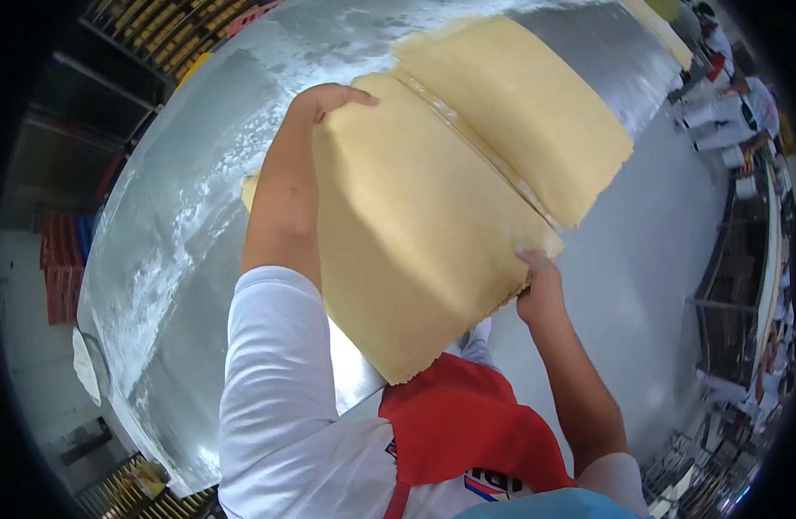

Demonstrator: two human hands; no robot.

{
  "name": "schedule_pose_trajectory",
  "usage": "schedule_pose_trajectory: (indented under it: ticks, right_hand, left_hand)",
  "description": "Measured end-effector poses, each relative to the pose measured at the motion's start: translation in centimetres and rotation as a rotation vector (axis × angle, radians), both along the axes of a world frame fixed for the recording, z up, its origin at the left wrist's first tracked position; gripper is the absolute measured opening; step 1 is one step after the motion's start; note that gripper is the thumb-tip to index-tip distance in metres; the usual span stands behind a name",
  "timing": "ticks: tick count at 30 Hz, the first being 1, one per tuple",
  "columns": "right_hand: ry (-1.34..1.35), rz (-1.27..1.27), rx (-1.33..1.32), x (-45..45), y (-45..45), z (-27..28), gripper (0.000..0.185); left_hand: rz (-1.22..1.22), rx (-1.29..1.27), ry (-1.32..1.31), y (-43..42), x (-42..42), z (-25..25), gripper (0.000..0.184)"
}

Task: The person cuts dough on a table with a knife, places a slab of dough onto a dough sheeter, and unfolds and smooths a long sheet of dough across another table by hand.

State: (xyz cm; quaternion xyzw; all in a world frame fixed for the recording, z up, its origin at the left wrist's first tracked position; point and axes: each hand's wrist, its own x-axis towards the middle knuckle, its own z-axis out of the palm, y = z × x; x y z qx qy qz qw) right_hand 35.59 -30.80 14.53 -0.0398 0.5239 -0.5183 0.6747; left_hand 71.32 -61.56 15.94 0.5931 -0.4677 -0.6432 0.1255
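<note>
A wide, pale yellow sheet of dough (398,199) is held between my two hands, with rough, ragged edges. My left hand (336,99) grips its far left edge, thumb on top and the other fingers hidden beneath. At the near right edge my right hand (541,290) pinches the sheet, thumb above and fingers under it. The near corner hangs over the table's edge, close to my red apron. Beyond it lies a second dough sheet (519,112), a narrow strip of table showing between the two.
A large metal table (182,259) dusted with white flour spreads to the left. Racks of trays (169,35) stand at the upper left, near stacked red crates (59,268). Several people in white (727,117) are at the far right, beside a long bench (761,285).
</note>
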Motion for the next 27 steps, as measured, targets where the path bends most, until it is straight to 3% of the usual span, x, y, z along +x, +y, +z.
schedule_pose_trajectory:
  ticks: [2, 3, 5, 7, 9, 11, 14, 16, 18, 19, 20, 23, 26, 27]
  right_hand:
    - [0.288, 0.162, -0.203, -0.2, 1.7, -0.2, 0.042]
    - [0.283, 0.183, -0.218, 0.5, 1.6, -0.1, 0.042]
    - [0.091, -0.009, -0.178, 1.7, 1.9, 0.6, 0.046]
    - [-0.006, -0.009, -0.101, 0.7, 0.9, -0.8, 0.049]
    - [-0.101, 0.004, -0.041, 0.5, 0.7, -1.8, 0.052]
    - [0.408, 0.173, -0.236, 1.3, 0.9, -2.1, 0.056]
    - [0.464, 0.146, -0.271, 2.6, 0.0, -1.4, 0.056]
    - [0.449, 0.124, -0.326, 3.6, -0.6, 0.0, 0.054]
    - [0.424, 0.144, -0.373, 5.2, -1.5, 2.5, 0.051]
    - [0.522, 0.191, -0.433, 6.2, -1.9, 4.4, 0.049]
    - [0.620, 0.221, -0.498, 7.1, -2.2, 6.1, 0.047]
    - [0.525, 0.236, -0.672, 9.9, -3.8, 9.9, 0.043]
    - [0.729, 0.413, -0.923, 13.3, -6.6, 14.6, 0.042]
    - [0.631, 0.361, -0.885, 15.4, -7.5, 16.9, 0.037]
  left_hand:
    - [-0.006, 0.029, 0.087, 0.3, 1.4, 0.5, 0.062]
    - [-0.096, -0.035, 0.033, 0.1, 2.1, 0.5, 0.067]
    - [-0.196, -0.090, -0.013, -0.3, 2.6, 0.4, 0.072]
    - [-0.284, 0.064, 0.042, -1.1, 2.4, 0.0, 0.081]
    - [-0.262, 0.019, 0.065, -0.9, 2.3, -1.1, 0.081]
    - [-0.221, -0.037, 0.089, -0.7, 2.1, -1.6, 0.081]
    - [-0.229, -0.246, 0.097, 1.3, 1.9, -0.5, 0.076]
    - [-0.301, -0.508, -0.087, 2.3, 1.4, 0.8, 0.068]
    - [-0.226, -0.819, -0.486, 4.6, 1.4, 2.1, 0.063]
    - [-0.183, -0.811, -0.514, 6.5, 2.0, 3.9, 0.063]
    - [-0.138, -0.781, -0.497, 8.8, 2.0, 6.6, 0.060]
    - [-0.056, -0.877, -0.447, 12.8, 5.4, 10.1, 0.054]
    - [0.256, -0.963, -0.227, 15.5, 11.9, 11.6, 0.046]
    - [0.351, -0.945, -0.196, 16.6, 13.9, 13.0, 0.042]
